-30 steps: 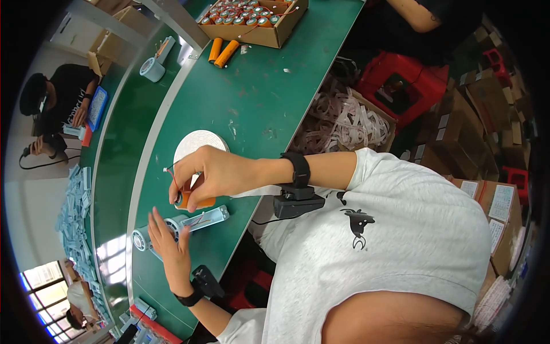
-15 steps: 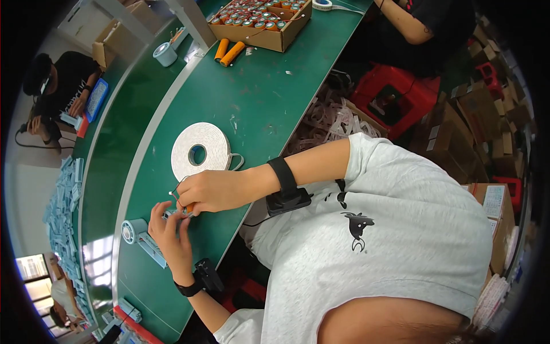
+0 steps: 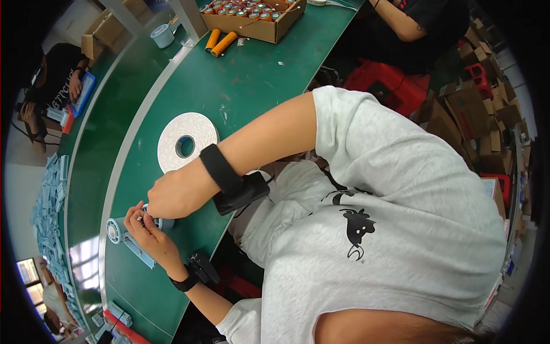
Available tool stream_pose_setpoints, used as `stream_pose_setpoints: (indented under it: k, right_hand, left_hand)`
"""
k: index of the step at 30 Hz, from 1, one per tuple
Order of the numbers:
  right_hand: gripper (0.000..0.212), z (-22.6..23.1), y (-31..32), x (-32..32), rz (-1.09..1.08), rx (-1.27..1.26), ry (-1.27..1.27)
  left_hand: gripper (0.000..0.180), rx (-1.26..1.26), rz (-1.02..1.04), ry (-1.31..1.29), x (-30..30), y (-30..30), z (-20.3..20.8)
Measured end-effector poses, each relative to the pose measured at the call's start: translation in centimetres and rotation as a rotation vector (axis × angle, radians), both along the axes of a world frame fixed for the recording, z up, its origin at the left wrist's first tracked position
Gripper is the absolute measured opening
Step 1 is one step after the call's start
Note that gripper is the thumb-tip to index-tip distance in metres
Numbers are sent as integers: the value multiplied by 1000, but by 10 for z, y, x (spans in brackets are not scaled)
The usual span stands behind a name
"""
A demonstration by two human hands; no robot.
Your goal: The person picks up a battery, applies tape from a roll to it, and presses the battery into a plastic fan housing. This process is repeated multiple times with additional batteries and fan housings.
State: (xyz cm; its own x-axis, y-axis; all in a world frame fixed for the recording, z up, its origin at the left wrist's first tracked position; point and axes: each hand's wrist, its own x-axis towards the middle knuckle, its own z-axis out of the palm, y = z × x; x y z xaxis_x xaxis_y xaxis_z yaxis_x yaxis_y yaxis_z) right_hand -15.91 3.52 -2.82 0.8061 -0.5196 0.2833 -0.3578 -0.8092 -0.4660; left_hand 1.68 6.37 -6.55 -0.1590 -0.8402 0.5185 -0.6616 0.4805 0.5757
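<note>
My left hand point(image 3: 150, 236) has its fingers bent around a light-blue round fan housing point(image 3: 165, 223), mostly hidden between the hands. A tiny white connector point(image 3: 140, 218) shows at its fingertips. Over the housing, palm down, is my right hand point(image 3: 180, 192); its fingers are curled under and what they pinch is hidden. Just left of my hands, a light-blue handheld fan piece point(image 3: 114, 230) lies on the green table, with a long light-blue handle part point(image 3: 139, 254) beside it. Beyond my right hand lies a big roll of white foam tape point(image 3: 166, 143).
A cardboard box point(image 3: 275, 31) of orange battery cells stands at the far end, two loose orange cells point(image 3: 223, 44) before it. A light-blue cup-shaped part point(image 3: 162, 36) sits far left. Light-blue parts point(image 3: 50, 200) are heaped left. Other people sit across and at far right.
My right hand has moved left and turned over, its back now covering the pieces. The orange item and wires at its fingers no longer show. The whole view has shifted slightly.
</note>
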Motion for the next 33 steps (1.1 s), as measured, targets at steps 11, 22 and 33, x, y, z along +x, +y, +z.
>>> stream_pose_setpoints:
  k: [11,22,33]
  right_hand:
    - [16,-34,3,5,-149,83,-170]
    - [6,-34,37,-23,-289,268,-811]
    - [12,-12,32,-46,-143,141,-1105]
  left_hand:
    - [10,104,45,-315,-10,5,12]
    - [11,63,34,-292,-13,6,12]
    - [14,62,17,-383,-16,6,17]
